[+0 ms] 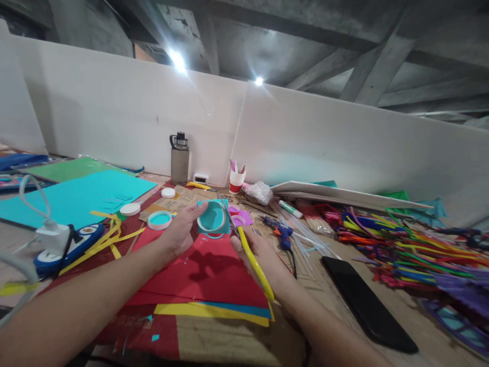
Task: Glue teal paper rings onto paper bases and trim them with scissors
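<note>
A person's left hand (183,229) pinches a teal sheet (211,218) bearing a pale ring (225,218) above red paper (202,278) on a cluttered table (214,344), while the right hand (263,255) grips yellow-handled scissors (256,267). The left fingers that lie behind the sheet are hidden, and the right hand's fingers are partly covered by the scissors' handle; whether the blades touch the sheet, or stand open, is hard to make out. Both forearms are cut off at the bottom of the view, reaching in from either side and angling toward each other. The left thumb lies at the sheet's upper edge; the right hand holds the scissors with the blades pointing up and away, beside the sheet's right edge. A blue glue gun (283,237) and a black phone (369,305) lie to the right, near pipe cleaners (416,250) blurred and cropped at the frame's edge.
</note>
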`<state>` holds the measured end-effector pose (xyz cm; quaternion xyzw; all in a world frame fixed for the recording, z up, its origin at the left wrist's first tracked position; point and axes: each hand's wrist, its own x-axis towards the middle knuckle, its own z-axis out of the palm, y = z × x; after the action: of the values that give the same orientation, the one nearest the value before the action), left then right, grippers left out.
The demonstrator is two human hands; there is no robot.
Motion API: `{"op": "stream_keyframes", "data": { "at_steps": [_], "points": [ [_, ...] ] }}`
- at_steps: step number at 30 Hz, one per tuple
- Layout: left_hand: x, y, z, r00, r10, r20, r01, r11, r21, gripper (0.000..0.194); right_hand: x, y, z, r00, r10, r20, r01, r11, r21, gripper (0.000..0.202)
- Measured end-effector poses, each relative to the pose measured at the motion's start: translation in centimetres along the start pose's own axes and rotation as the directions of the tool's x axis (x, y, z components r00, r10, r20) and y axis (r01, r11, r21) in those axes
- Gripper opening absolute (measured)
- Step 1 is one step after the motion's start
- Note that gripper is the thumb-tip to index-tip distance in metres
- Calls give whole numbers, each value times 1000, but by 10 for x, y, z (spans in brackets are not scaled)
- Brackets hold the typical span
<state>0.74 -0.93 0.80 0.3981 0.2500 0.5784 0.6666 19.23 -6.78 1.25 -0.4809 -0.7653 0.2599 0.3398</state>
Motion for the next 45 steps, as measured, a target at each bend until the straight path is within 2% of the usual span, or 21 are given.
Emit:
{"op": "stream_keyframes", "data": {
  "at_steps": [14,34,45],
  "points": [
    [6,-2,-7,1000,21,-4,-21,1000,8,23,1,2,2,1000,0,14,1,1000,-10,25],
    [2,-2,-6,995,-63,72,61,998,29,18,-1,12,6,1000,-14,-13,14,1000,-17,25],
    [3,-2,-7,994,-60,92,54,997,56,20,-3,-4,-2,1000,-21,-22,20,998,-55,25]
  ]
}}
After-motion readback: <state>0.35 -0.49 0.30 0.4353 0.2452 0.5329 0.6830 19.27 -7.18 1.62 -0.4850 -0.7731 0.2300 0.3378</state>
